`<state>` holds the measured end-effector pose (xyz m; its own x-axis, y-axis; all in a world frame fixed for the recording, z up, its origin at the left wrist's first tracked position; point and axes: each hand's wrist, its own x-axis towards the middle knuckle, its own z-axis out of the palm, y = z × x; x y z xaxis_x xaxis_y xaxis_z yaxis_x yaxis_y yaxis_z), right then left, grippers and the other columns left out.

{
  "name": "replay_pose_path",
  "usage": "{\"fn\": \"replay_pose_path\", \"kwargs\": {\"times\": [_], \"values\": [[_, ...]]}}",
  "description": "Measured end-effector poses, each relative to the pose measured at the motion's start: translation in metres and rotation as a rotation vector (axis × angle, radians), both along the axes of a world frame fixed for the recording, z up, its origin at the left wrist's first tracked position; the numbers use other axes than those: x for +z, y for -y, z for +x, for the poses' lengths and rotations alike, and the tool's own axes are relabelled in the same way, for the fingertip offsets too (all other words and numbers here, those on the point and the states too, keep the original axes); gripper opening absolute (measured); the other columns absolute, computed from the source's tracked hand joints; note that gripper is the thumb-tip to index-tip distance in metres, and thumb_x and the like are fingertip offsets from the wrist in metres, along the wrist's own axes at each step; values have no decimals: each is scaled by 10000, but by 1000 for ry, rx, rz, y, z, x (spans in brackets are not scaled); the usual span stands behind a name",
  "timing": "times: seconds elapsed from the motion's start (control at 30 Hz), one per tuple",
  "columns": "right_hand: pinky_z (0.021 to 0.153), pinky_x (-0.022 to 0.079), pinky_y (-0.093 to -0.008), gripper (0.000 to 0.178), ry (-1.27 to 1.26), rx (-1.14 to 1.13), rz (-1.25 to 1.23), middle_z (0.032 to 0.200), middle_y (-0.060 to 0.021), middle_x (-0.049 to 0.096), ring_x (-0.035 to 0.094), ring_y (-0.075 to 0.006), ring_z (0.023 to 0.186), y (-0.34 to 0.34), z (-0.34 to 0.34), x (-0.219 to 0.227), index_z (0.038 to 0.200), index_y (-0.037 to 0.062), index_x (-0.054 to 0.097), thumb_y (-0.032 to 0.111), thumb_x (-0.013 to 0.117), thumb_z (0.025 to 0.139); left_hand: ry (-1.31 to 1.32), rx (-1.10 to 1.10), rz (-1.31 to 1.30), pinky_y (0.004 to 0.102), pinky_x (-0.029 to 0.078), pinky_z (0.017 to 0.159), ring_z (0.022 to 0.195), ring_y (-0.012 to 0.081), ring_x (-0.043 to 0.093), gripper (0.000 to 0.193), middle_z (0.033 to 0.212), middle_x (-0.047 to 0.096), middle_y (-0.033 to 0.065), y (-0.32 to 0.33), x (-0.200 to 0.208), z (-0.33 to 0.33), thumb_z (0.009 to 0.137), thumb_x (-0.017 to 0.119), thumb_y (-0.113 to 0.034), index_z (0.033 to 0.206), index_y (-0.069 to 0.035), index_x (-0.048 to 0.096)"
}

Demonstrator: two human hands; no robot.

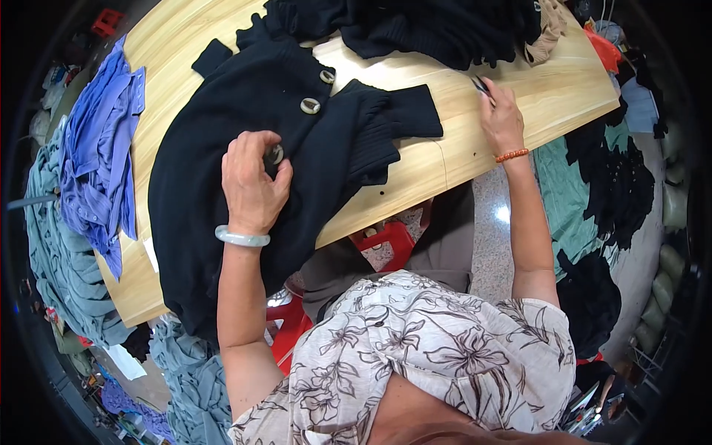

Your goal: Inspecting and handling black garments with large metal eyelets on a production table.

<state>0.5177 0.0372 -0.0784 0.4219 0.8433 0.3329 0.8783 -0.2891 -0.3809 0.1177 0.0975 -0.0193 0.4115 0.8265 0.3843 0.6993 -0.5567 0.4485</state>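
A black knit cardigan [222, 111] with ribbed cuffs lies spread over the left and middle of the wooden table. Large oval brown-and-cream buttons [310, 106] run along its front edge. My left hand [254, 182] rests on the knit, its fingers curled about one button [277, 154] between thumb and forefinger. Part of the grip there is hidden. Over the table's right part, apart from the cardigan, my right hand [503, 122] holds small dark thread snips [481, 86]; their tips point up and left.
More black knitwear [415, 30] is heaped at the table's far side, beside a tan knit piece [547, 33]. Purple garments [100, 148] hang over the left edge, with grey-blue ones [67, 245] beyond. Green cloth [567, 200] and black clothes lie at the right. A red stool [393, 245] shows below.
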Motion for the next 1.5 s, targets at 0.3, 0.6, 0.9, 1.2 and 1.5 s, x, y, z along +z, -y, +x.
{"fn": "replay_pose_path", "kwargs": {"times": [0.3,0.6,0.9,1.2,1.5], "values": [[1019,377,-505,407,310,-44,36,1342,-103,537,465,-343,1235,12,22,-22,1308,137,589,206,616,908,65,112,162,386,472,857,980,315,601,429,1075,640,117,98,62,-56,718,778,-18,1126,-42,648],[600,491,-253,70,-303,939,201,838,-67,678,622,-137,679,13,-187,77,927,16,715,28,692,862,151,480,-34,382,470,890,1021,314,588,324,1082,620,146,196,5,-158,776,758,-18,1081,-11,651],[611,524,-356,333,-56,1108,-23,971,-66,593,650,-252,703,31,-311,67,1148,109,642,143,727,828,307,397,6,336,502,718,898,295,594,505,1053,592,162,179,-1,-133,764,750,25,1243,-13,593],[809,416,-350,151,-40,1127,-17,810,-45,584,565,-228,786,46,-284,86,888,88,623,165,731,816,372,369,-14,365,493,698,799,317,610,279,882,596,141,176,-12,-154,732,560,149,957,-3,621],[781,403,-336,171,368,1108,131,829,9,604,539,-199,794,41,-249,120,914,126,683,157,743,757,241,381,201,422,432,905,1034,334,563,293,1076,604,148,174,6,-130,734,649,52,1017,-23,645]]}}
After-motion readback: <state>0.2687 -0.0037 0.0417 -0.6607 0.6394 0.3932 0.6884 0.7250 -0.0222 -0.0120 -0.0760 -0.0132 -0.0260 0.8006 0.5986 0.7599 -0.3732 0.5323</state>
